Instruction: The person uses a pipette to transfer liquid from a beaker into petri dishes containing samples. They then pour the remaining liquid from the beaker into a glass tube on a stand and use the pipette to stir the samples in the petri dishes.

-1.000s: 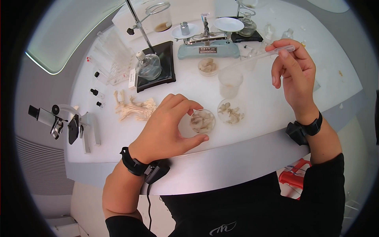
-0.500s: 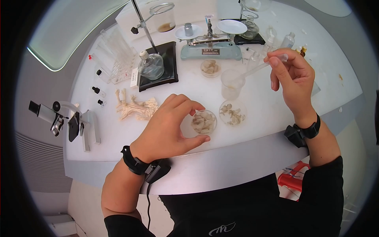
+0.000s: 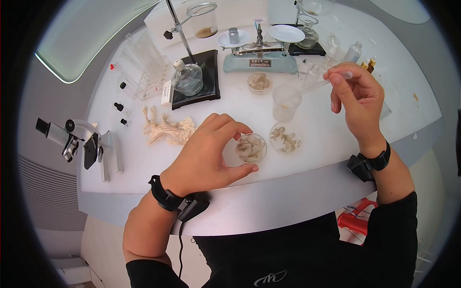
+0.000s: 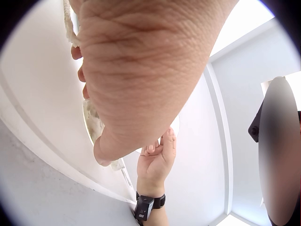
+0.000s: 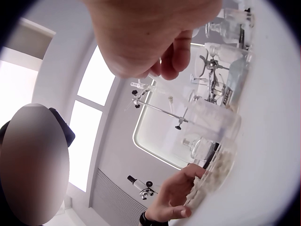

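In the head view my left hand (image 3: 206,153) curves thumb and fingers round the rim of a petri dish (image 3: 251,148) of pale brownish pieces. My right hand (image 3: 357,98) pinches the upper end of a clear plastic dropper (image 3: 314,88), which slants down left with its lower end in a translucent plastic beaker (image 3: 285,111). Just below the beaker lies a second dish (image 3: 286,138) with small clumps. The right wrist view shows the beaker (image 5: 214,120) beside a dish (image 5: 220,172), with the left hand (image 5: 171,197) behind.
Behind the beaker are a third dish (image 3: 260,83) and a balance (image 3: 260,62). To the left stand an alcohol lamp (image 3: 187,79) on a black stand base (image 3: 206,86), a fibrous root-like bundle (image 3: 168,128) and a microscope (image 3: 98,144). Small bottles (image 3: 353,52) are at the back right.
The right hand has moved slightly down, and the dropper's lower end has come down into the beaker. The left hand stays at the dish. The head view has shifted a little.
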Available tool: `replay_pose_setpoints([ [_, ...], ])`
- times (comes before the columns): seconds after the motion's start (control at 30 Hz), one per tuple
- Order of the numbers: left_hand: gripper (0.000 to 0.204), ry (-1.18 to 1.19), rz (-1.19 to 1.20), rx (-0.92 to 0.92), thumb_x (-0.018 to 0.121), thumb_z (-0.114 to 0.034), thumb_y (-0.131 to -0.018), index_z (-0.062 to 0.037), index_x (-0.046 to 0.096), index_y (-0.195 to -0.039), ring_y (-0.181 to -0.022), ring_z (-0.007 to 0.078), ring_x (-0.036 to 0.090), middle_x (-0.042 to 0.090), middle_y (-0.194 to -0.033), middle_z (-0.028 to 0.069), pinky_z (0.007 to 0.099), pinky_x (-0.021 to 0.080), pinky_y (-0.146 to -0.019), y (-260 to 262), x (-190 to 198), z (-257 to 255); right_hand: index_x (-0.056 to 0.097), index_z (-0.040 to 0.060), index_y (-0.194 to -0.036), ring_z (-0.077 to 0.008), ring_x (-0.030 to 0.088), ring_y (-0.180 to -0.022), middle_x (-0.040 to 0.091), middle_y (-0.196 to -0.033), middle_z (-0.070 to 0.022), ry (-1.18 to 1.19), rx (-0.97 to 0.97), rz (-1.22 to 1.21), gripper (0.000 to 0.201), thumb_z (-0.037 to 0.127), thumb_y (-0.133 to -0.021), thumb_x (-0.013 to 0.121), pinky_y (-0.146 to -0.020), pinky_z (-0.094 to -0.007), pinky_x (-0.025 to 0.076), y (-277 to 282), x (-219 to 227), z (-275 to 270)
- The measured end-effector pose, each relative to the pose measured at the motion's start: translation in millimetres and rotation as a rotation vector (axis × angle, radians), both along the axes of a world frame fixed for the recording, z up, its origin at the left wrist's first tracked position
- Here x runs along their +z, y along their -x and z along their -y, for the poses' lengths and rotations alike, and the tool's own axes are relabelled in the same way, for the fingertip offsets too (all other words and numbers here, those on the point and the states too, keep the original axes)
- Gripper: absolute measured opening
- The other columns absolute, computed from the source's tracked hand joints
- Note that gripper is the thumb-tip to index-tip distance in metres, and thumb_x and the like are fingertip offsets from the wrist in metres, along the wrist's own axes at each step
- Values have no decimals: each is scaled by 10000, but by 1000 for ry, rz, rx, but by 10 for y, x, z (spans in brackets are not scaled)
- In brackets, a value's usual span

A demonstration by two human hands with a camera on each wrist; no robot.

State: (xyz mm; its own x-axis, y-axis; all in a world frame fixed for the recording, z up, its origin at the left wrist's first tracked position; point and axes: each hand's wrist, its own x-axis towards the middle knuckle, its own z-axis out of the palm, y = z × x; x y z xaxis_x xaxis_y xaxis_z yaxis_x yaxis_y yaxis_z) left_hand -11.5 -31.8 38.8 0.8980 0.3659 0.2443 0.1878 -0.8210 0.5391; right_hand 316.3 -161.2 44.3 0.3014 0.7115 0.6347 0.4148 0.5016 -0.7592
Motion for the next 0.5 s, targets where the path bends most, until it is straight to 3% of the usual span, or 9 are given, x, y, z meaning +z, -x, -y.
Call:
replay_pose_setpoints([
  [0.27, 575, 4, 22, 1, 996, -244, -796, -58, 746, -1279, -1095, 320, 618, 649, -1090, 104, 414, 527, -988, 11, -16, -6, 782, -9, -1213, -106, 705, -763, 792, -1052, -97, -176, -32, -87, 162, 129, -1138, 742, -542, -236, 511, -18, -1, 9],
  [0.33, 573, -14, 24, -12, 994, -248, -801, -59, 745, -1281, -1084, 322, 616, 648, -1087, 107, 419, 522, -983, 16, -26, -14, 791, -14, -1230, -127, 744, -820, 798, -1086, -128, -54, 194, -181, 165, 100, -1113, 769, -559, -238, 561, 35, -22, 57],
  [0.5, 565, -2, 48, -10, 991, -256, -806, -61, 741, -1273, -1079, 325, 617, 647, -1086, 108, 425, 520, -977, 22, -52, -25, 815, -9, -1241, -143, 782, -880, 807, -1119, -142, 152, 378, -39, 202, 14, -1042, 824, -585, -228, 598, 204, -63, 122],
])
